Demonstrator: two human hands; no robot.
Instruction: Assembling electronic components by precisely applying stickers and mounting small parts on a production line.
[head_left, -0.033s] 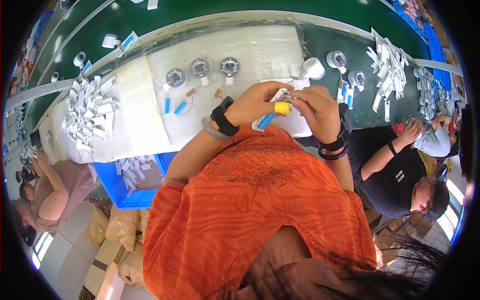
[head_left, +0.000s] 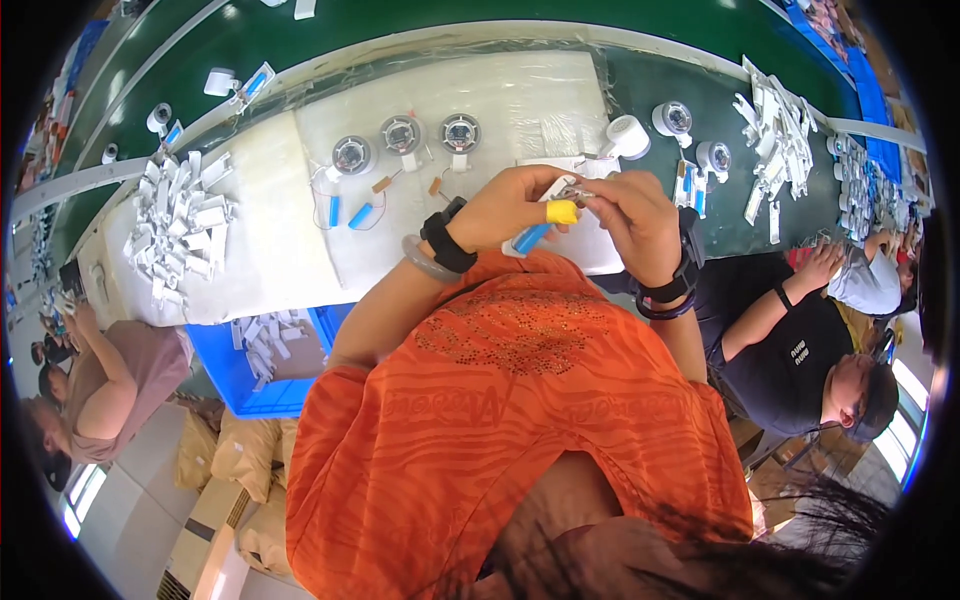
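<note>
A: While both hands meet at the clock's centre, what's in work?
B: White handle piece [head_left: 562, 186] with a blue cell [head_left: 530, 238] at its lower end. Left hand [head_left: 508, 208] pinches it, thumb wrapped in yellow. Right hand [head_left: 637, 218] has its fingertips pressed together on a small shiny piece [head_left: 577, 195] at the upper end. Cannot tell exactly what that is.
A: Step?
B: My reading: fine fitting. Next move likely calls for a steady left grip and small, precise right-hand motion.
A: Edges?
B: Wearer's orange shirt [head_left: 540, 340] close at six, hiding the bench's near edge there. White round unit [head_left: 627, 138] near at one to two, three wired round units [head_left: 402, 136] at ten. Their loose wires lie beyond the left wrist; could snag on a sweep that way. Pile of white parts [head_left: 778, 130] well off, two to three. Co-worker [head_left: 800, 340] at four.
A: Room?
B: Bare white mat [head_left: 535, 85] towards eleven to twelve. Best way out, I'd judge.
</note>
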